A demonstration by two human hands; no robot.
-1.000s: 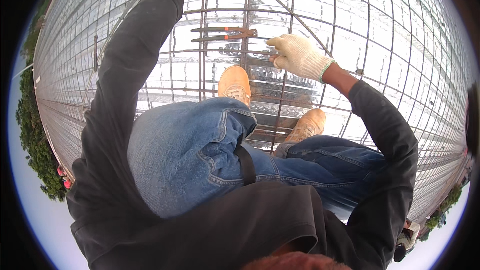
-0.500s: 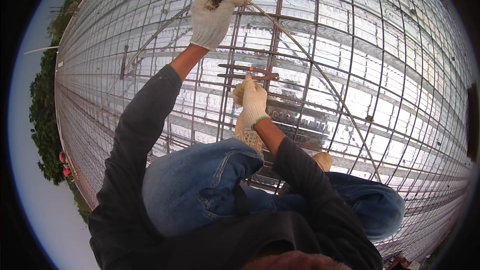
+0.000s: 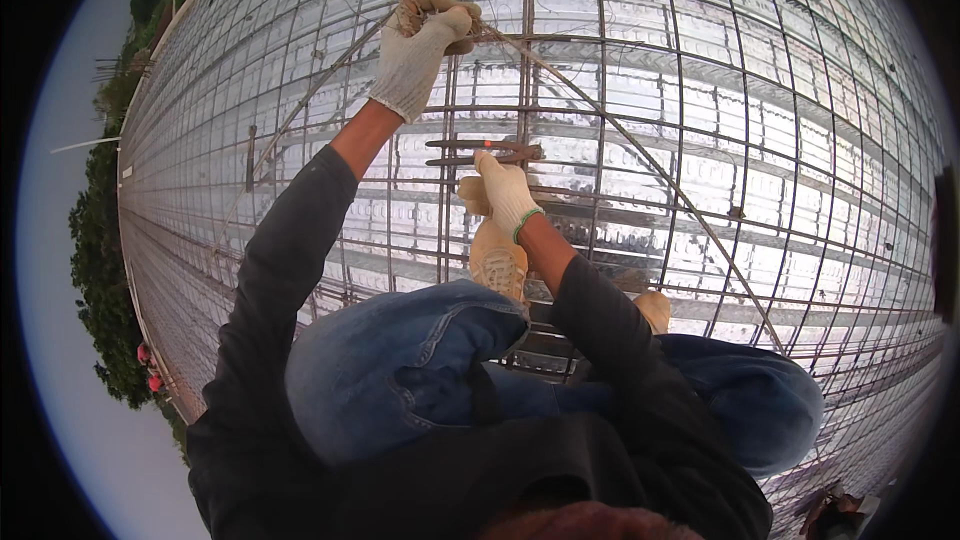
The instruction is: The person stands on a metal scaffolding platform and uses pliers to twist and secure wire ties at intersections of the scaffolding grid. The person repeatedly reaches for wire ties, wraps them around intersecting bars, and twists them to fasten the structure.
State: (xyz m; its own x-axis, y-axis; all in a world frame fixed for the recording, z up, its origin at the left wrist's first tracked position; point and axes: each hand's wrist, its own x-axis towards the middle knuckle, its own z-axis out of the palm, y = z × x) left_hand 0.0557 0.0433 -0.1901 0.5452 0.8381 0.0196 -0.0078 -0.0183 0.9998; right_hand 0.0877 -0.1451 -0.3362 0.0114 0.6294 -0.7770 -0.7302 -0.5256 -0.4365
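My left hand (image 3: 418, 55), in a whitish knitted glove, is closed at the far side over the rebar mesh. Thin brownish tie wires (image 3: 408, 16) show at its palm, and fine strands stick out around the fingers. Nearer to me, my right hand (image 3: 503, 192), also gloved and with a green band at the wrist, grips a pair of dark metal pincers (image 3: 522, 153). Their two handles point left and their jaws point right, with a small orange-red mark on one handle. The thumb lies against the tool; the other fingers are curled and partly hidden.
Rebar mesh (image 3: 680, 120) spreads over shiny metal decking (image 3: 700, 170). A long thin rod (image 3: 640, 145) crosses it diagonally. My tan shoe (image 3: 497, 265) rests on the mesh below the right hand. Trees (image 3: 105, 290) and red shapes (image 3: 150, 368) stand past the left edge.
My left hand has come slightly nearer and turned, its thumb now showing to the right. The right hand with the pincers has shifted slightly left in view. The whole view has tilted a little.
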